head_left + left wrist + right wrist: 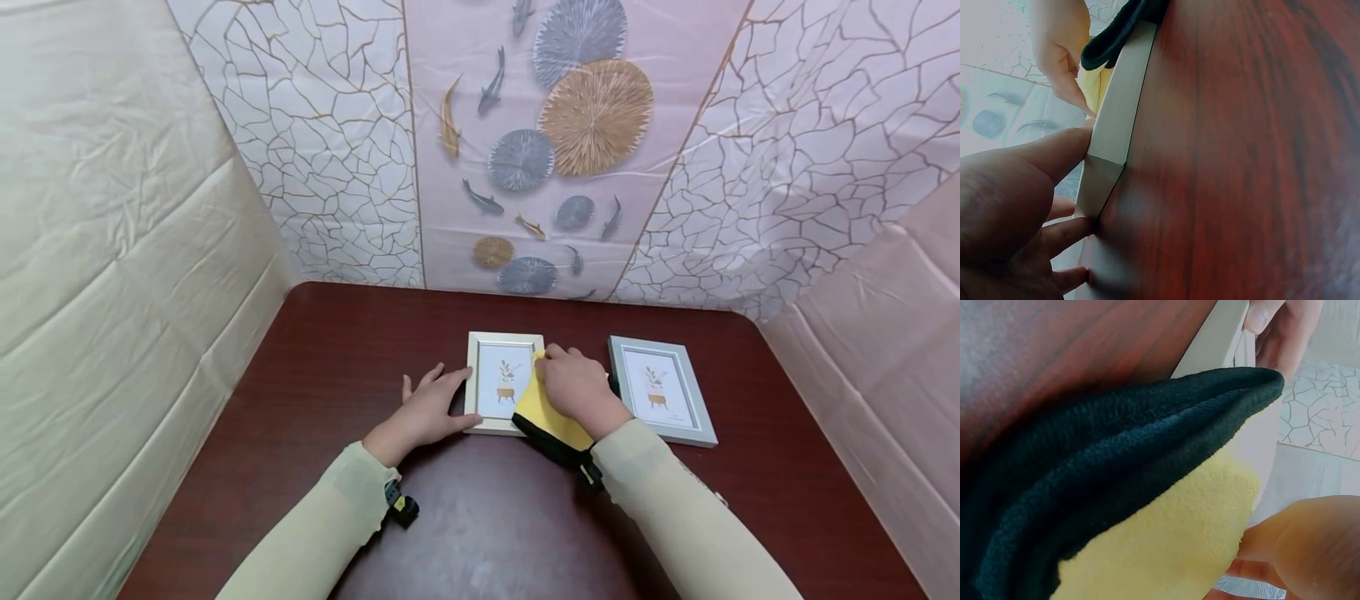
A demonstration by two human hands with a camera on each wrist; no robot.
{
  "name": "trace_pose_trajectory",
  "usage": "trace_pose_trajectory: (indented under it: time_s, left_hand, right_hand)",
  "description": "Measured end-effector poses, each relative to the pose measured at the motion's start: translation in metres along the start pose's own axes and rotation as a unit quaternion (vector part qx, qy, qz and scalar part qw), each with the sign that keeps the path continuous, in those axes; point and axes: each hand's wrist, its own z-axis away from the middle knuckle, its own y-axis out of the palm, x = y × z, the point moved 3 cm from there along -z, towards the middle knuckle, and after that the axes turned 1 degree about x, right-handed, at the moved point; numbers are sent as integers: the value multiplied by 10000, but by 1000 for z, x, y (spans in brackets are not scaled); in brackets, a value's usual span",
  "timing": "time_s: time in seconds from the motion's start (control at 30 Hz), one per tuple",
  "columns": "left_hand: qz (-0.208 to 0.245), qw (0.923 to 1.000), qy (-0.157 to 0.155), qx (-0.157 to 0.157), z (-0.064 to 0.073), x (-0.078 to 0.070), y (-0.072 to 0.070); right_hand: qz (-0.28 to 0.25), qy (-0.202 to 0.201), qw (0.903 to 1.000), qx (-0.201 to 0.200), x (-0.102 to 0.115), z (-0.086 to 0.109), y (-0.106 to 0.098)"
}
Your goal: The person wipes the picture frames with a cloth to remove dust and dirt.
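A cream photo frame [506, 337] with a potted-plant picture lies flat on the table. My left hand [431, 412] touches its left side, fingers spread and thumb at the near-left corner; the left wrist view shows the thumb against the frame's edge [1116, 106]. In my right hand [577, 387], curled fingers grip a folded cloth [551, 421], yellow on one face and black on the other. The cloth lies over the right part of the frame and hides it. In the right wrist view the cloth's yellow face [1166, 544] fills the lower middle.
To the right of the right hand lies a grey-blue photo frame [660, 392] with a similar picture. Both are on a dark red-brown wooden table [337, 358]. Patterned fabric [525, 208] hangs behind the table, and pale padded walls [112, 292] flank it.
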Motion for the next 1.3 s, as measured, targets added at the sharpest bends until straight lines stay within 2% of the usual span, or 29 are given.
trace_pose_trajectory:
  time_s: [0.2,0.43,0.87,1.0,1.3]
  left_hand:
    - [-24,10000,22,-18,-3,4,4]
    - [-19,10000,-24,-23,0,2,1]
    - [22,10000,34,-30,1,3,2]
    - [-4,10000,44,-41,0,4,1]
    - [-16,10000,60,-70,-1,5,1]
  right_hand:
    - [42,27,10000,-32,-1,-7,-2]
    - [28,59,10000,-22,-5,-20,-3]
    - [-273,189,9994,46,-15,-41,-2]
    - [-347,26,9993,-138,-18,-45,0]
    - [-406,-655,9950,-643,-28,-46,5]
